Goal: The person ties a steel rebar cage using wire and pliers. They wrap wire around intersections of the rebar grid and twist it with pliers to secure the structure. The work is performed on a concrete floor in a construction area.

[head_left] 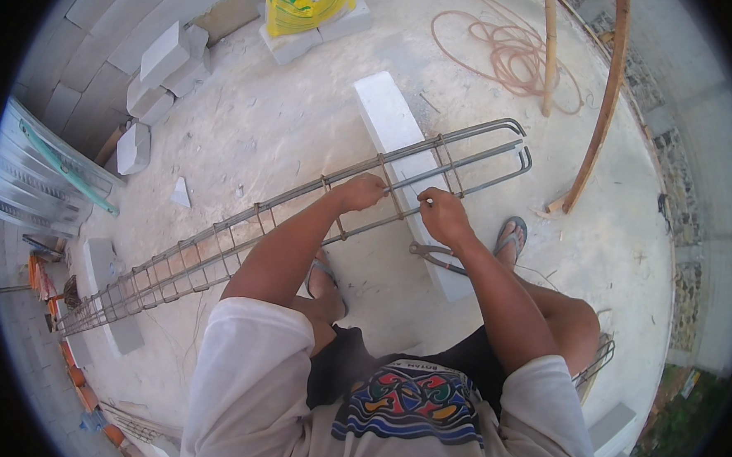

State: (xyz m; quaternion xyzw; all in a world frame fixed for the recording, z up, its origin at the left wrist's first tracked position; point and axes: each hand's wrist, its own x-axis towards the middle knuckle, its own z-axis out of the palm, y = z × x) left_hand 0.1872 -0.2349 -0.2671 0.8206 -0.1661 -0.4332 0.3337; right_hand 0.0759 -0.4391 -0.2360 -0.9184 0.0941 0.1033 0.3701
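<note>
Centre of view: steel rebar cage (pixel 293 193), long bars joined by square cross ties. Rests across white block (pixel 389 106); runs on at lower left over pale block (pixel 103 268), contact there unclear. Long axis diagonal: narrow-looking far end at lower left, hooked bar ends at upper right.

Key relation: one cross tie just between the hands, set crosswise to the long axis. Left hand (pixel 359 193) on the lower-left side of that tie, forearm crossing above the cage, fingers curled at the bars; gripping or merely touching, cannot tell. Right hand (pixel 447 219) on the hooked-end side, at the near bars, hence nearer the bar ends. Closed in a pinch, thumb to forefinger; anything thin between the fingertips too small to tell.

Just below the right hand: pincers (pixel 421 250), lying on the white block, head at its left edge, not held.

Farther out: a sandalled foot to either side of the block's near part. Beyond, on the concrete floor (pixel 256 123): yellow bag (pixel 307 9) on pale blocks at the top, loose coil of hose (pixel 516 58) at upper right, beside wooden poles (pixel 599 117).
</note>
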